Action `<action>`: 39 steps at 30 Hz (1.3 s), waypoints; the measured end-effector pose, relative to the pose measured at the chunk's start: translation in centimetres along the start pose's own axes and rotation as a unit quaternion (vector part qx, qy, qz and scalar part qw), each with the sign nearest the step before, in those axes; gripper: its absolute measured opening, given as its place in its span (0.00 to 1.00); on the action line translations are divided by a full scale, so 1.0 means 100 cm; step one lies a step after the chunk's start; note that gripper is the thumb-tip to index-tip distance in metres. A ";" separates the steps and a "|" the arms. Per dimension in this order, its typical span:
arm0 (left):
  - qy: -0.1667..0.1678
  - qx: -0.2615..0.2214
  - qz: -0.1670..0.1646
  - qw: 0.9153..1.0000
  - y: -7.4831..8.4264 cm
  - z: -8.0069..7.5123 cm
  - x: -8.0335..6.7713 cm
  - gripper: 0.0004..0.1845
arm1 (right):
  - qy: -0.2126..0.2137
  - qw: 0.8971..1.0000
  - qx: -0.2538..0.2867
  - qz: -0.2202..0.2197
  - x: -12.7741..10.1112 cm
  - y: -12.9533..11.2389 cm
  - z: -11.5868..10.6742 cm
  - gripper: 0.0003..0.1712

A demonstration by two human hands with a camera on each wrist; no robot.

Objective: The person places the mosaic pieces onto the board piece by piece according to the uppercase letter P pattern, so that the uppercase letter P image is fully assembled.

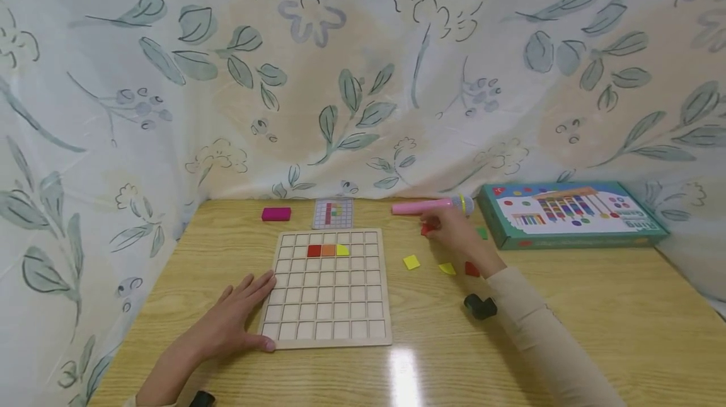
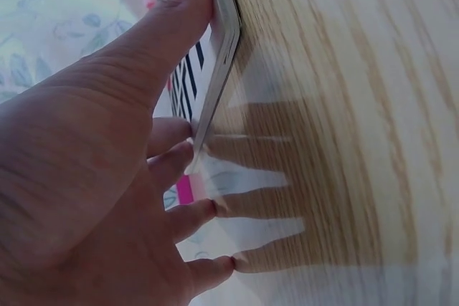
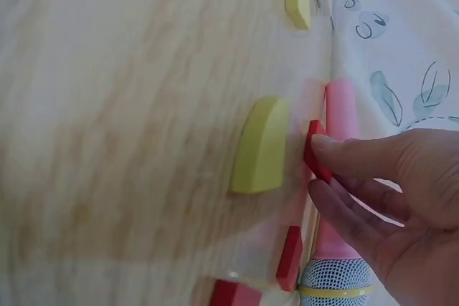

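Observation:
My left hand [image 1: 229, 319] rests at the left edge of a wooden grid board [image 1: 309, 295], its fingers spread and mostly straight. One row of the board holds a red square tile [image 1: 314, 251], an orange one [image 1: 328, 250] and a yellow rounded-corner tile [image 1: 343, 250]. To the board's right, my right hand [image 1: 454, 234] pinches a small red tile [image 3: 313, 150] between thumb and fingers, just in front of a pink microphone [image 1: 413, 207]. Loose on the table near it lie a yellow square tile [image 1: 411, 262], a yellow rounded tile [image 1: 447, 268] and a red tile [image 1: 472, 269].
Behind the board lies a pattern card [image 1: 340, 219], with a magenta block [image 1: 276, 214] to its left. A toy box [image 1: 578, 240] stands at the back right, a green tile [image 1: 483, 233] beside it. Floral cloth [image 1: 363, 79] hangs along the table's back edge.

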State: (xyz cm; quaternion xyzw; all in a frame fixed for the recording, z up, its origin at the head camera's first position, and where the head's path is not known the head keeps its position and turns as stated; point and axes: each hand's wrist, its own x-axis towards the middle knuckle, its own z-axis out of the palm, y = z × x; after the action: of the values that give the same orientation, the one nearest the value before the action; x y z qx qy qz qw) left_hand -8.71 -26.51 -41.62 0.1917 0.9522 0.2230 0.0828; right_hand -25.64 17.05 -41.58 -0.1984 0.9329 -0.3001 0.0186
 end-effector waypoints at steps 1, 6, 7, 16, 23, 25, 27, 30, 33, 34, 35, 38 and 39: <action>0.000 0.002 0.000 1.000 0.000 0.000 0.000 0.62 | 0.000 1.000 0.003 0.002 0.000 -0.001 -0.001 0.17; 0.002 0.009 0.000 1.000 0.001 -0.001 0.002 0.62 | 0.002 1.000 0.006 0.016 0.003 -0.010 -0.003 0.17; 0.002 0.009 -0.001 1.000 0.001 -0.001 0.002 0.62 | 0.002 1.000 0.009 0.014 0.004 -0.012 -0.003 0.16; 0.006 -0.006 0.000 1.000 0.003 -0.001 0.002 0.61 | -0.016 0.998 0.047 -0.040 0.014 -0.038 0.008 0.17; 0.010 -0.006 0.009 1.000 0.003 0.001 0.002 0.61 | -0.037 0.994 0.048 -0.086 0.022 -0.062 0.025 0.17; 0.010 -0.006 0.009 1.000 0.003 0.002 0.002 0.61 | -0.042 0.994 0.049 -0.093 0.024 -0.069 0.031 0.17; 0.011 -0.008 0.009 1.000 0.003 0.002 0.001 0.61 | -0.051 0.992 0.053 -0.099 0.026 -0.076 0.035 0.17; 0.011 -0.007 0.010 1.000 0.004 0.002 0.001 0.61 | -0.063 0.990 0.066 -0.103 0.028 -0.087 0.042 0.16; 0.011 -0.009 0.007 1.000 0.004 0.002 0.000 0.61 | -0.073 0.989 0.074 -0.106 0.030 -0.098 0.048 0.16; 0.010 -0.010 0.007 1.000 0.004 0.002 0.000 0.61 | -0.076 0.988 0.076 -0.106 0.032 -0.102 0.050 0.16; 0.010 -0.010 0.006 1.000 0.004 0.002 0.000 0.61 | -0.079 0.988 0.079 -0.107 0.033 -0.105 0.053 0.16; 0.011 -0.012 0.005 1.000 0.003 0.003 0.000 0.61 | -0.089 0.986 0.082 -0.118 0.037 -0.116 0.061 0.16; 0.011 -0.012 0.005 1.000 0.002 0.003 0.000 0.61 | -0.093 0.985 0.083 -0.121 0.037 -0.120 0.064 0.16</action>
State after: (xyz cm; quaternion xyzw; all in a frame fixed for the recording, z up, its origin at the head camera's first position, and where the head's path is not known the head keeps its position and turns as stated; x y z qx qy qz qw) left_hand -8.53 -26.21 -41.77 0.1934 0.9493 0.2367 0.0733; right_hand -23.80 3.21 -39.65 -0.3346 0.8681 -0.3567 0.0851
